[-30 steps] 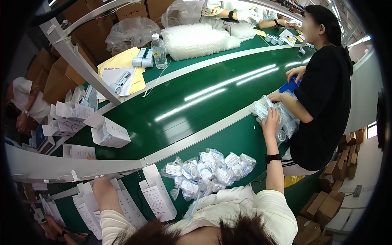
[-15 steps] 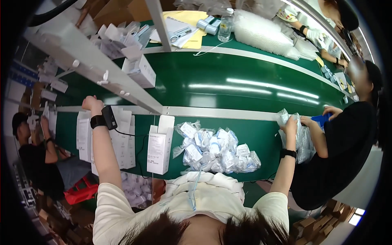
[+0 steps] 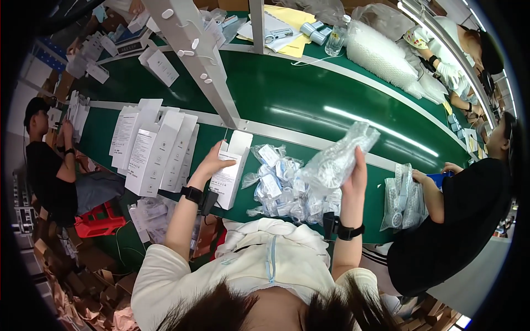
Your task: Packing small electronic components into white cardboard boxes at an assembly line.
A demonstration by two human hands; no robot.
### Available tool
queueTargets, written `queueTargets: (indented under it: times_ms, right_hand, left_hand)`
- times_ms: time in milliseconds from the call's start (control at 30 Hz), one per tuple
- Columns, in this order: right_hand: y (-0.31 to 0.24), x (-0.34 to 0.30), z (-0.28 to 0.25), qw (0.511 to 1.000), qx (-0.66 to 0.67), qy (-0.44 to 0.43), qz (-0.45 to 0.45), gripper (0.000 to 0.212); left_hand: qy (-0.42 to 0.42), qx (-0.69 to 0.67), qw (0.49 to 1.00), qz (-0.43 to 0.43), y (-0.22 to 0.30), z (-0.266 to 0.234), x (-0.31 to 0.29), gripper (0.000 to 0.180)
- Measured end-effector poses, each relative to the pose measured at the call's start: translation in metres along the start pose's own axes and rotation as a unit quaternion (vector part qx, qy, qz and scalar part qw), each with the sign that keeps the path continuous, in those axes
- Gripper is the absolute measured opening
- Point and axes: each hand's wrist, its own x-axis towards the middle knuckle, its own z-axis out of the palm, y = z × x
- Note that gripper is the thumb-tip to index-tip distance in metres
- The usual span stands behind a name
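Note:
My left hand grips the upper left edge of a white carton, its thumb across the printed front. The carton stands upright with its top flap raised. My right hand holds a clear bubble-wrap pouch, tilted, with something round and pale inside that I cannot make out. That pouch hangs over the right part of a heap of small clear plastic bags with white and light blue contents. The heap lies just right of the carton.
Several white cartons stand in a row to the left. A grey metal post slants down behind the carton. More bubble-wrap pouches lie at the right, beside a co-worker in black. Another person works at the far left.
My left hand has come from beyond the carton row to the single carton and taken hold. My right hand has carried a bubble-wrap pouch leftward from the co-worker's side. The view has shifted.

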Motion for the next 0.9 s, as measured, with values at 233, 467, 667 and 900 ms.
queueTargets:
  times_ms: [233, 467, 667, 900]
  right_hand:
    - [0.072, 0.018, 0.066, 0.993, 0.11, 0.021, 0.022, 0.034]
    - [0.136, 0.04, 0.113, 0.99, 0.08, 0.076, -0.085, 0.057]
    - [0.144, 0.039, 0.086, 0.943, -0.212, -0.082, -0.241, 0.072]
    - [0.086, 0.042, 0.119, 0.622, -0.594, -0.416, -0.294, 0.05]
  left_hand:
    - [0.009, -0.032, 0.995, 0.097, 0.101, 0.018, -0.053, 0.078]
    - [0.136, 0.151, 0.962, 0.182, 0.1, 0.051, -0.05, 0.077]
    - [0.222, 0.072, 0.941, 0.246, 0.067, 0.067, -0.043, 0.08]
    - [0.179, 0.128, 0.9, 0.376, 0.06, 0.047, -0.041, 0.079]
